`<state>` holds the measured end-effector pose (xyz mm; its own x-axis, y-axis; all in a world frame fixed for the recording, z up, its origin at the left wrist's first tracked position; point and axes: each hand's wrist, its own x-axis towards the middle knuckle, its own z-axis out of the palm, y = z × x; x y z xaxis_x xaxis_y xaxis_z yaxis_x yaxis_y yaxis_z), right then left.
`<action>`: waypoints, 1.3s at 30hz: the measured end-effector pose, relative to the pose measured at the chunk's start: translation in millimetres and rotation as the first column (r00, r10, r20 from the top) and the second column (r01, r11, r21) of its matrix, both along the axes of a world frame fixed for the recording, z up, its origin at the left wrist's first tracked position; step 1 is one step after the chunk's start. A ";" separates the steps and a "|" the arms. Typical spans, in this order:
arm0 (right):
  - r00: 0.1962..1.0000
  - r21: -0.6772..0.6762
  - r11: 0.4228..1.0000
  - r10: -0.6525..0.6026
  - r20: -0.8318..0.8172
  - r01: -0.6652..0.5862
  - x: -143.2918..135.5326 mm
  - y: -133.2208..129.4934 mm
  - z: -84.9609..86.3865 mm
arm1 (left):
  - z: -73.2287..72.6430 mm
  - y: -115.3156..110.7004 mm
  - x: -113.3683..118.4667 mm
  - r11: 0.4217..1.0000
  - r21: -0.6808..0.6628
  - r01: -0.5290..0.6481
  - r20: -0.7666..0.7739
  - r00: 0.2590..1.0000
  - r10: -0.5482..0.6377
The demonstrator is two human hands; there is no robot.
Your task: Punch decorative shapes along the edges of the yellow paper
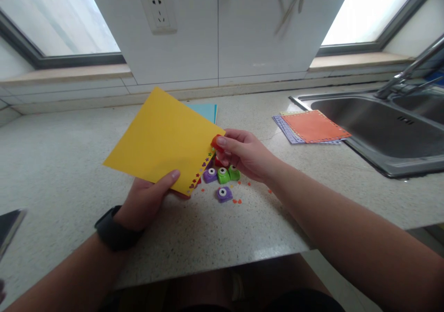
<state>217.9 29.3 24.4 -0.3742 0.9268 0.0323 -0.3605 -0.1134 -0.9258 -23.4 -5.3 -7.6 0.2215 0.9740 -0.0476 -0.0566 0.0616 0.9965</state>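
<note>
In the head view, the left forearm comes in from the lower left, a black wristband at its wrist. The left hand grips the yellow sheet near its lower edge, thumb laid flat on top and the other fingers mostly hidden beneath. The sheet is tilted above the bench, its lower right edge lined with small cut-out shapes. The right arm reaches in from the lower right; the right hand pinches a red punch at the sheet's right corner, thumb extended over it, fingers curled behind. Whether the paper sits inside its slot cannot be told. Just below that hand, green punches and purple punches rest on the bench.
</note>
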 end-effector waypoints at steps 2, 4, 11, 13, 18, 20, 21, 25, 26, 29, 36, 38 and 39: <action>1.000 -0.023 1.000 0.006 0.002 -0.006 -0.4 -0.7 0.4 | 4.4 -1.7 3.3 0.997 -0.062 -0.035 0.076 0.996 0.040; 1.000 -0.036 0.999 0.021 0.007 -0.021 -0.5 -1.3 0.8 | 9.2 -3.2 5.8 0.990 -0.139 -0.014 0.129 0.991 0.032; 0.998 -0.006 0.998 0.060 -0.025 -0.060 0.3 -2.2 1.4 | 17.8 -0.8 5.2 0.975 -0.215 0.052 0.156 0.988 -0.018; 0.998 -0.009 0.998 0.058 -0.021 -0.058 -0.3 -2.4 1.2 | 16.5 0.0 3.9 0.981 -0.182 0.066 0.199 0.980 -0.029; 1.000 -0.058 0.998 0.007 -0.022 -0.008 -4.5 -4.4 1.7 | 9.3 -2.0 3.7 0.995 -0.030 0.100 0.314 0.946 -0.085; 1.000 -0.065 0.998 -0.003 -0.017 0.002 -6.4 -5.7 1.9 | 7.3 -3.6 6.2 0.998 0.006 0.061 0.289 0.955 -0.061; 1.000 -0.060 0.998 -0.002 -0.005 0.001 -7.2 -6.4 2.1 | 6.7 -4.3 7.9 0.999 0.011 0.034 0.256 0.966 -0.036; 0.987 0.013 1.000 -0.020 0.162 0.018 -7.6 -9.7 4.9 | 6.6 -4.8 15.7 0.997 -0.028 -0.066 0.064 0.996 0.067; 0.975 0.039 0.999 -0.041 0.219 0.033 -7.0 -10.4 6.1 | 7.2 -4.4 17.4 0.996 -0.040 -0.083 0.027 0.996 0.084; 0.938 0.080 0.995 -0.087 0.335 0.063 -4.1 -10.8 8.4 | 10.5 -3.6 21.1 0.991 -0.060 -0.118 -0.056 0.992 0.114; 0.959 -0.078 0.995 -0.032 0.281 0.056 2.9 -3.0 1.5 | 19.3 -5.7 23.8 0.990 -0.029 -0.136 -0.172 0.977 0.129; 0.976 -0.131 0.991 -0.012 0.215 0.041 2.9 -2.2 1.7 | 20.5 -6.6 23.5 0.991 -0.018 -0.133 -0.178 0.976 0.128; 0.983 -0.147 0.989 -0.003 0.181 0.030 2.5 -2.2 2.2 | 21.0 -6.9 23.3 0.991 -0.010 -0.136 -0.179 0.975 0.132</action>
